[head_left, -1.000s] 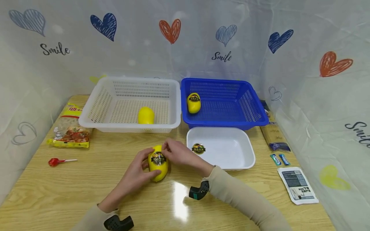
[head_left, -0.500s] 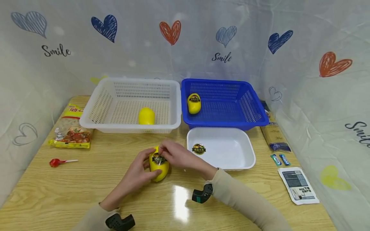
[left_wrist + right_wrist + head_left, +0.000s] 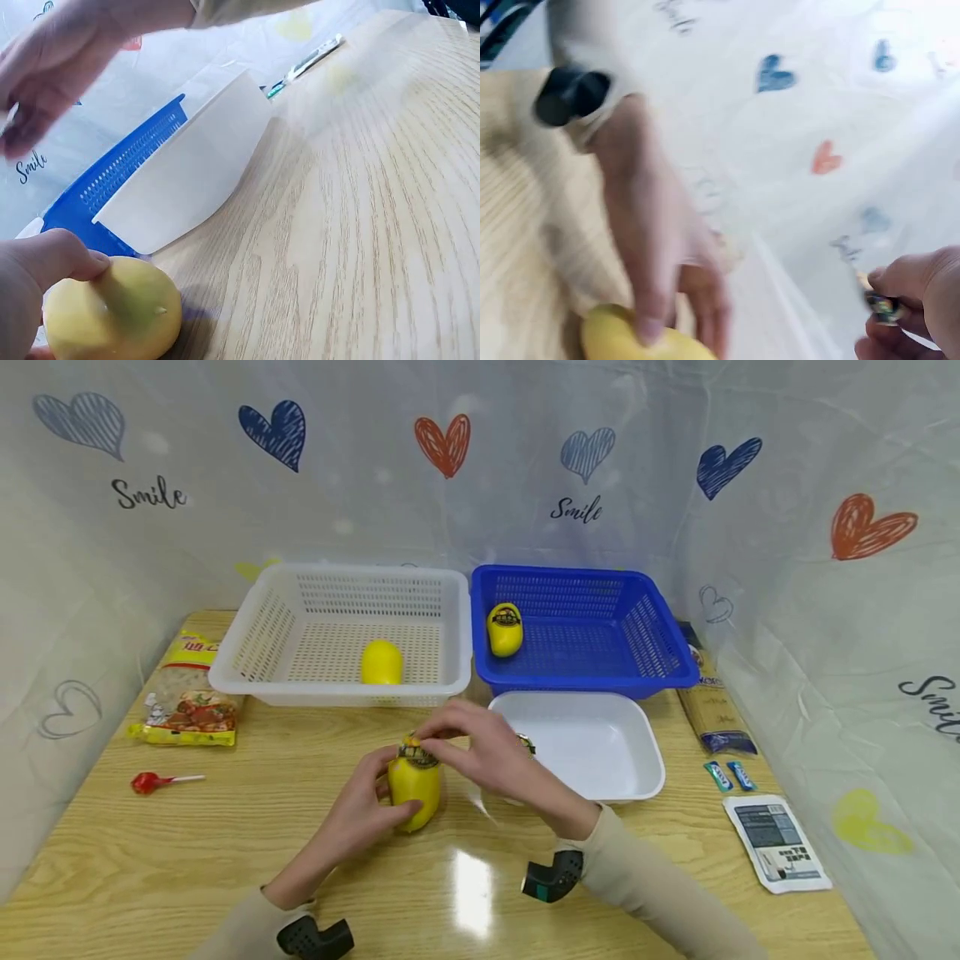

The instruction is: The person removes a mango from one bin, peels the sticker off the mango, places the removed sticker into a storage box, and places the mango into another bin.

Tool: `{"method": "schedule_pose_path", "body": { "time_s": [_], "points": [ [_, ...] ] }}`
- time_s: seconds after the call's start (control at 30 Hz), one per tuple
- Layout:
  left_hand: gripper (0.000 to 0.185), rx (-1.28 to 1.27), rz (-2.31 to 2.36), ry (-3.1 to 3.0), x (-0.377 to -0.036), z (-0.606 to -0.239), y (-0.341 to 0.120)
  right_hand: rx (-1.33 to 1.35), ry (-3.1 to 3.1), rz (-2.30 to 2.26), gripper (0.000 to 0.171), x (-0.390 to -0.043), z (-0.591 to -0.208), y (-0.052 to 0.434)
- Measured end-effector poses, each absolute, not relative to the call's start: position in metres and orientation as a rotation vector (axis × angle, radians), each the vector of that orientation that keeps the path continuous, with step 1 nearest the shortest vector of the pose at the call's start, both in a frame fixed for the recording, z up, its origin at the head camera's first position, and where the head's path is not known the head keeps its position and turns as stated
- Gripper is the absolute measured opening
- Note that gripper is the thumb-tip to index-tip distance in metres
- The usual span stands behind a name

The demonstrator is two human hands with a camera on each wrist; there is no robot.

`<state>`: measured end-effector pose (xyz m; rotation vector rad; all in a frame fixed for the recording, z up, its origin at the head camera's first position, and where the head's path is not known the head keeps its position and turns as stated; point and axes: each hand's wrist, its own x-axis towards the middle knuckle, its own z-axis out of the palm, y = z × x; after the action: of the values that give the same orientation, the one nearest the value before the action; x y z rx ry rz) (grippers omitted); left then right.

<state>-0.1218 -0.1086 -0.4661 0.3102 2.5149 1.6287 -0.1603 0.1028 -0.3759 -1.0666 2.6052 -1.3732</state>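
Note:
On the table, my left hand (image 3: 358, 806) grips a yellow mango (image 3: 415, 793), thumb on the near side and fingers round its left. Between thumb and fingertips my right hand (image 3: 491, 752) pinches a round black-and-gold sticker (image 3: 417, 755), which appears in front of the mango's far end in the head view. In the right wrist view the sticker (image 3: 885, 307) is raised, apart from the mango (image 3: 641, 341). A second mango (image 3: 382, 663) lies in the white basket (image 3: 337, 690). Another mango (image 3: 505, 631), bearing such a sticker, sits in the blue basket (image 3: 585, 682).
Right of the hands stands a white tray (image 3: 600, 752); my right hand partly covers a sticker (image 3: 528, 744) in it. A food bag (image 3: 191, 693) and a lollipop (image 3: 150, 782) lie left. Along the right are a pasta pack (image 3: 712, 714), small sachets (image 3: 740, 775) and a flat packet (image 3: 777, 843).
My right hand has pulled the sticker up off the mango and moved up and to the right, now covering part of the tray. My left hand keeps holding the mango in place.

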Motion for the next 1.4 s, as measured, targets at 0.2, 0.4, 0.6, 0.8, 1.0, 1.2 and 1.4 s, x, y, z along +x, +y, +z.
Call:
{"method": "schedule_pose_path", "body": {
  "time_s": [0.2,0.4,0.6,0.8,1.0,1.2,1.4],
  "points": [
    [0.075,0.281,1.585,2.526,-0.122,-0.464,-0.108,-0.695,2.475,-1.556,0.019,-0.176,-0.362,0.163],
    [0.075,0.329,1.566,2.539,-0.121,-0.465,-0.108,-0.390,2.450,-1.355,0.023,-0.195,-0.390,0.228],
    [0.076,0.333,1.568,2.538,-0.121,-0.466,-0.111,-0.354,2.471,-1.173,0.021,-0.206,-0.418,0.257],
    [0.076,0.350,1.571,2.526,-0.122,-0.467,-0.112,-0.354,2.497,-1.042,0.019,-0.216,-0.432,0.263],
    [0.076,0.362,1.557,2.509,-0.123,-0.466,-0.112,-0.355,2.468,-0.961,0.016,-0.220,-0.439,0.262],
    [0.075,0.395,1.572,2.505,-0.124,-0.464,-0.112,-0.384,2.500,-0.893,0.017,-0.220,-0.442,0.258],
    [0.074,0.392,1.594,2.493,-0.123,-0.463,-0.113,-0.490,2.588,-0.796,0.016,-0.221,-0.445,0.254]
  ]
}}
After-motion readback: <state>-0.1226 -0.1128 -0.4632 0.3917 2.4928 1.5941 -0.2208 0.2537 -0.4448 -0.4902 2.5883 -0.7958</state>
